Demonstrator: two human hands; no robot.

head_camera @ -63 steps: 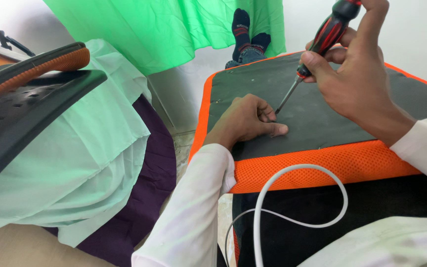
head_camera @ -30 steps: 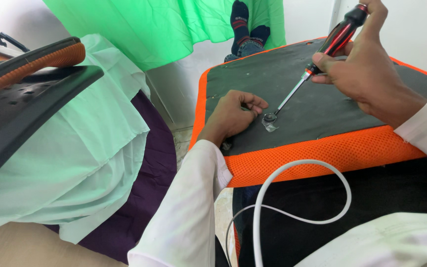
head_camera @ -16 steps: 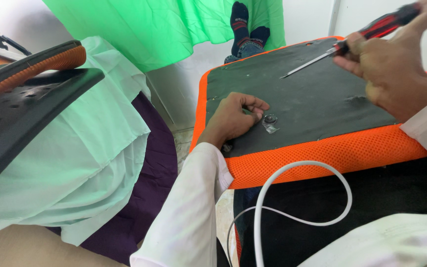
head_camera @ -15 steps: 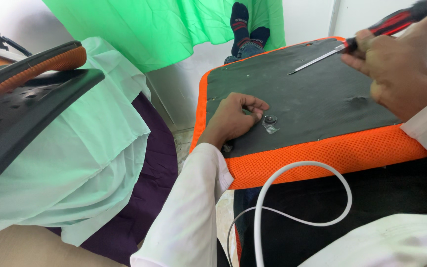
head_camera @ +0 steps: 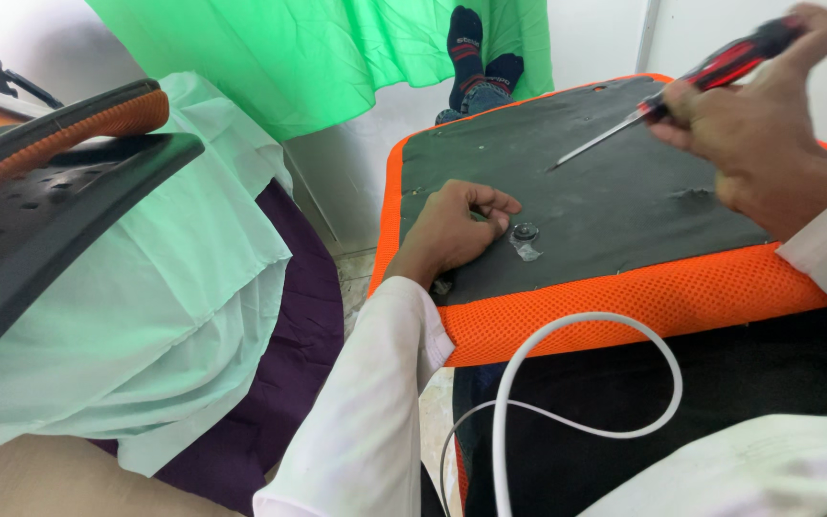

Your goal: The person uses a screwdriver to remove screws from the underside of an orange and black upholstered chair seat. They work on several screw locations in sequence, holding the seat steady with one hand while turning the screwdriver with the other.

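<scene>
- Left hand [head_camera: 452, 230]: resting knuckles-up on the dark underside panel [head_camera: 614, 191] of an orange mesh seat cushion [head_camera: 624, 302], near the panel's front-left corner; fingers curled loosely, fingertips just beside a round metal fastener [head_camera: 525, 231]; whether anything is pinched between them cannot be told.
- Right hand [head_camera: 768, 124]: raised over the panel's right side, closed around the red-and-black handle of a screwdriver [head_camera: 681, 96].
- Screwdriver: shaft slanting down and left, tip hovering above the middle of the panel, well apart from the fastener and clear of the surface.
- Round metal fastener: seated in the panel near its front edge, with a small torn, shiny patch just below it.
- Seat cushion: lying upside down, orange mesh border showing along the front and left edges.
- White cable [head_camera: 576, 383]: looping in front of the cushion's front edge, over dark fabric.
- Pale green cloth [head_camera: 145, 287] over purple cloth [head_camera: 279, 364]: draped at left, beneath a black and orange chair part [head_camera: 50, 172].
- Bright green curtain [head_camera: 318, 48]: hanging beyond the cushion's far edge; another person's socked feet [head_camera: 476, 53] showing below it.
</scene>
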